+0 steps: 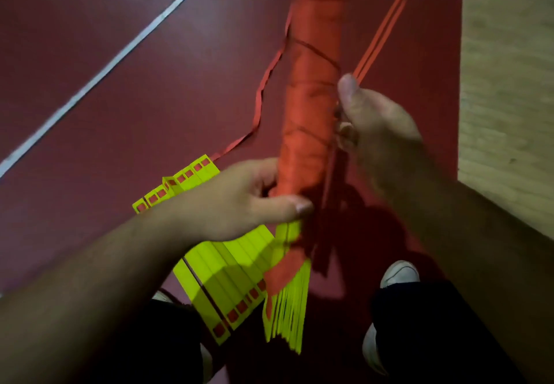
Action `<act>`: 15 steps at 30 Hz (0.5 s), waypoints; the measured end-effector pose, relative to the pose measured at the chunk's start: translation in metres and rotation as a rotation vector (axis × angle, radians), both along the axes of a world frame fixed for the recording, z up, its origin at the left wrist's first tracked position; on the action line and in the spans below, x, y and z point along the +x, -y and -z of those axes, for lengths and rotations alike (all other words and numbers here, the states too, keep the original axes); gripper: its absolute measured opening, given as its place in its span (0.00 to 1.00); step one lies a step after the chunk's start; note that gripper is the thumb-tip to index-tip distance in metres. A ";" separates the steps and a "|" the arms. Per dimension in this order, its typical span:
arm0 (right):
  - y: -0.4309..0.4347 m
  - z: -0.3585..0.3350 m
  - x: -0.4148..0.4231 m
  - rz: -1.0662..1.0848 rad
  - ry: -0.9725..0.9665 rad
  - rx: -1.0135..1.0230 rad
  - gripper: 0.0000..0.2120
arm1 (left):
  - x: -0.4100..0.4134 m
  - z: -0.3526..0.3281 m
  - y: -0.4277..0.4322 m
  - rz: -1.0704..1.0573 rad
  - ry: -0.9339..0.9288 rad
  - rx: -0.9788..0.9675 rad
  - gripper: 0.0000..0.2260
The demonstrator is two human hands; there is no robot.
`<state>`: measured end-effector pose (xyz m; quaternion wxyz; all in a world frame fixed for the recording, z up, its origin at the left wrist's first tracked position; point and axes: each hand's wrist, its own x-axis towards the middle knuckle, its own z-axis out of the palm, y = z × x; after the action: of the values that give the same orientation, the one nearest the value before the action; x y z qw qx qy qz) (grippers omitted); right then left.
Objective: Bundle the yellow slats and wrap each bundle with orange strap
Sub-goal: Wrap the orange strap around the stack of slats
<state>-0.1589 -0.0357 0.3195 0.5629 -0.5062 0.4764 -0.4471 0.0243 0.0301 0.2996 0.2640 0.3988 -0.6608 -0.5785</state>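
A person looks down at a long bundle of yellow slats held upright between their knees. It is wrapped in orange strap along most of its length, and only the yellow slat ends fan out at the bottom.

The left hand curls around the lower end of the bundle, thumb across the front. The right hand sits against the bundle's right side, its fingers curled and its thumb raised. It pinches the orange strap, which runs taut up and away from the bundle to the right.

Loose yellow slats lie flat on the red floor, just left of the bundle and under the left forearm.

The slats look thin, light and springy, so they are likely to splay or slide apart at the unwrapped end. The firm wrapped middle is probably the best place to hold. The strap looks soft and limp, so it needs tension.

A slack strap tail trails left of the bundle and could snag. There is open floor to the left as far as a white line. On the right, pale flooring begins close by, and a shoe rests below.
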 end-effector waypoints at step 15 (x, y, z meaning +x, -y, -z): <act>-0.005 -0.012 -0.004 -0.015 0.340 0.361 0.15 | -0.019 0.007 0.003 0.156 0.299 -0.032 0.22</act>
<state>-0.1632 -0.0308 0.3314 0.7196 -0.3184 0.4434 -0.4291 0.0054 0.0275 0.2926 0.1230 0.4236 -0.7308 -0.5209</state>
